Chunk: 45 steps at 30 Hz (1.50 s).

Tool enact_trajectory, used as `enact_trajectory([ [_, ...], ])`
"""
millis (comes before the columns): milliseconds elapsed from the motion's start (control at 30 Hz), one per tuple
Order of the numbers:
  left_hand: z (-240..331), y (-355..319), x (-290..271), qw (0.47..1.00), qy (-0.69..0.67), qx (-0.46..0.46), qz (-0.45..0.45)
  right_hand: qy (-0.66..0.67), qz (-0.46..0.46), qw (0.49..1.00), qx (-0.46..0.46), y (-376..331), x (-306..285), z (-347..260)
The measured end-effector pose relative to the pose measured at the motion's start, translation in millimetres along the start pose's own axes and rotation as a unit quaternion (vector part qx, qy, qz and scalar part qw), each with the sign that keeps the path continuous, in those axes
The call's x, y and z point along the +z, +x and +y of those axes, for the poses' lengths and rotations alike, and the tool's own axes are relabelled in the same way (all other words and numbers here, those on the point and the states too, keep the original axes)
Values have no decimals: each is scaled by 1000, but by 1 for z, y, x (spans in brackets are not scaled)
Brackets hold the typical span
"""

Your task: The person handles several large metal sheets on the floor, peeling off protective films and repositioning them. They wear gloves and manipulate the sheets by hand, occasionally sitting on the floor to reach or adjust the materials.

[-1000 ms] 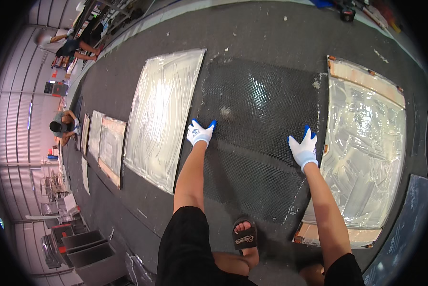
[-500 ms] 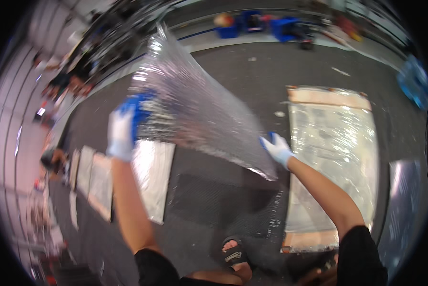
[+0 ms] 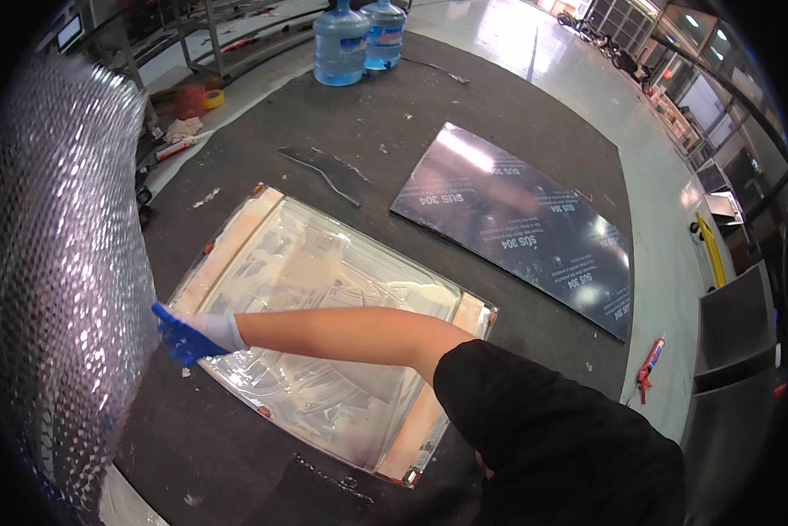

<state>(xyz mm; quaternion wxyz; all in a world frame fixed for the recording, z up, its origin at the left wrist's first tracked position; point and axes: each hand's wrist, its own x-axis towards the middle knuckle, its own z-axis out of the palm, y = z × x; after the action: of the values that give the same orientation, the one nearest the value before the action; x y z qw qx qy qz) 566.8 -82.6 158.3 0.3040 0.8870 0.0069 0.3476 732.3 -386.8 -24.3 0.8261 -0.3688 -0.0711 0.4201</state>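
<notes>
A sheet of shiny silver bubble wrap [image 3: 69, 254] hangs upright along the left side. My right hand [image 3: 196, 337], in a white glove with blue coating, reaches across to the left and grips the wrap's edge. My left hand is out of view, beyond or behind the wrap. Under my right forearm lies a shallow rectangular panel [image 3: 310, 267]. Cream adhesive is smeared over its middle, and pale strips run along two opposite ends. Small orange-brown pieces sit at its corners.
A dark metal sheet [image 3: 517, 228] with printed film lies to the right. Blue water jugs [image 3: 339, 48] stand at the back. A thin dark strip [image 3: 324, 171] rests on the grey mat [image 3: 552, 368]. Right of it are a red caulking gun [image 3: 648, 364] and metal panels [image 3: 731, 351].
My view has swung right, bringing the panel to the middle. The bubble wrap now hangs at the left edge, and my left hand has left the picture.
</notes>
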Motion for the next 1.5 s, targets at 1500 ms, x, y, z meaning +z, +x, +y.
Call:
enact_trajectory([
  [1500,-3,-290,309,754,-309,-575,-76,-416,557,719,12,-320,-356,-31],
])
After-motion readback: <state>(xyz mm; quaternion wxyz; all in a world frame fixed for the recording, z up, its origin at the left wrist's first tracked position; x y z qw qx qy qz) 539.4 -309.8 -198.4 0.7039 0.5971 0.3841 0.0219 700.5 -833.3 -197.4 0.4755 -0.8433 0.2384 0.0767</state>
